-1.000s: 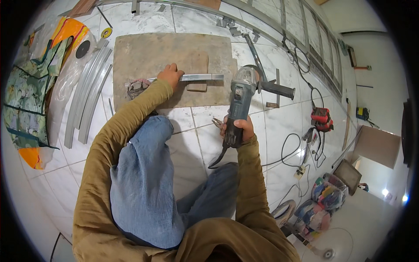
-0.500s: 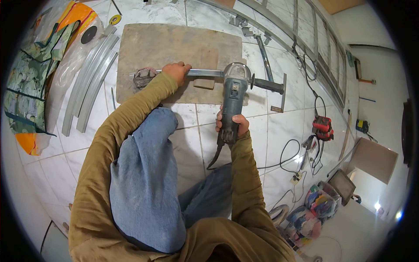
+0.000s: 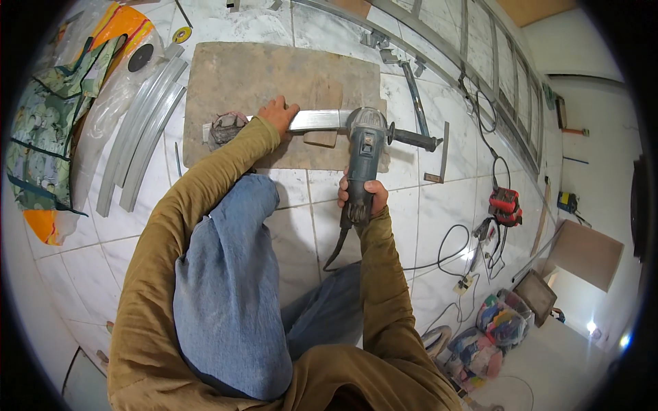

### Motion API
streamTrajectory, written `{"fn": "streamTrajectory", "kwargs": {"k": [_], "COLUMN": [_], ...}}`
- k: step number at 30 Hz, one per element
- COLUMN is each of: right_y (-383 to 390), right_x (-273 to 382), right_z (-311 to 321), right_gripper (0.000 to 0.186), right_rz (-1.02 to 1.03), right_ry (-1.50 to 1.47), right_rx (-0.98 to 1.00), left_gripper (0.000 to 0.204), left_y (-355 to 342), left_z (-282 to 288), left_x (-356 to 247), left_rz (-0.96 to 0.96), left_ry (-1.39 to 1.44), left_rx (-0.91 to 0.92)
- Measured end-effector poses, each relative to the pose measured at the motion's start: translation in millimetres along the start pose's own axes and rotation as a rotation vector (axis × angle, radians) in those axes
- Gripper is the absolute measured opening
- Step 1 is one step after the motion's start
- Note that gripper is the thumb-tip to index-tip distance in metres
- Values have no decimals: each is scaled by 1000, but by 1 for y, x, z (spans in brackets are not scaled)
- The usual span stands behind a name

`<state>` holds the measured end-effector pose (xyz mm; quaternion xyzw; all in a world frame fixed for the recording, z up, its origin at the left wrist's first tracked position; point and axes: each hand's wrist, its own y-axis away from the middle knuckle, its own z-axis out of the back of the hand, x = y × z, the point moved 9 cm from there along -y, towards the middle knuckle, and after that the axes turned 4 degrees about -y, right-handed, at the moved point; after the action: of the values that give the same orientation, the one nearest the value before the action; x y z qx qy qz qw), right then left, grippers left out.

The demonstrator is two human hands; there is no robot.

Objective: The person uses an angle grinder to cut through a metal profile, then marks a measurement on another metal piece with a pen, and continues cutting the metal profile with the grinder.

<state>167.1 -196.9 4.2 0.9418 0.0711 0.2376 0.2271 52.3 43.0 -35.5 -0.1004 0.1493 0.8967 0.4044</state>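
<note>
A: We are looking down at our right hand (image 3: 363, 195), whose fingers are clenching around the body of the angle grinder (image 3: 361, 164); its head is sitting at the twelve o'clock end, against the right end of the metal bar (image 3: 317, 121).

B: And our left hand (image 3: 277, 115) is pressing down on that bar, fingers lying flat over it rather than wrapping it. The bar is lying across a worn wooden board (image 3: 274, 79) on the tiled floor (image 3: 439, 198), over a smaller wooden block (image 3: 323, 103).

A: At nine o'clock from the left hand a crumpled rag (image 3: 225, 127) is touching the bar's left end. Farther toward nine o'clock, curved metal strips (image 3: 140, 130) are lying on the floor.

B: At three o'clock from the grinder, its black side handle is sticking out.
</note>
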Motion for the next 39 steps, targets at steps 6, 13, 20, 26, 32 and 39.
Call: {"fn": "streamTrajectory", "kwargs": {"k": [6, 13, 20, 26, 32, 39], "right_y": [-17, 3, 79, 118, 130, 105], "right_x": [0, 107, 190, 178, 158, 197], "right_z": [3, 74, 94, 149, 202, 226], "right_gripper": [59, 62, 70, 68, 76, 87], "right_rz": [-5, 33, 155, 226, 243, 344], "right_ry": [-47, 767, 1726, 1680, 1470, 1633], "right_rx": [38, -599, -1192, -1338, -1502, -1496], "left_gripper": [66, 66, 68, 78, 76, 65], "left_y": [0, 0, 9, 18, 21, 30], "left_z": [-2, -3, 11, 21, 31, 63], "left_x": [11, 6, 1, 1, 1, -15], "left_rz": [-10, 19, -39, -12, -7, -106], "left_ry": [27, 98, 35, 13, 47, 201], "left_rx": [7, 63, -23, 4, -6, -212]}}
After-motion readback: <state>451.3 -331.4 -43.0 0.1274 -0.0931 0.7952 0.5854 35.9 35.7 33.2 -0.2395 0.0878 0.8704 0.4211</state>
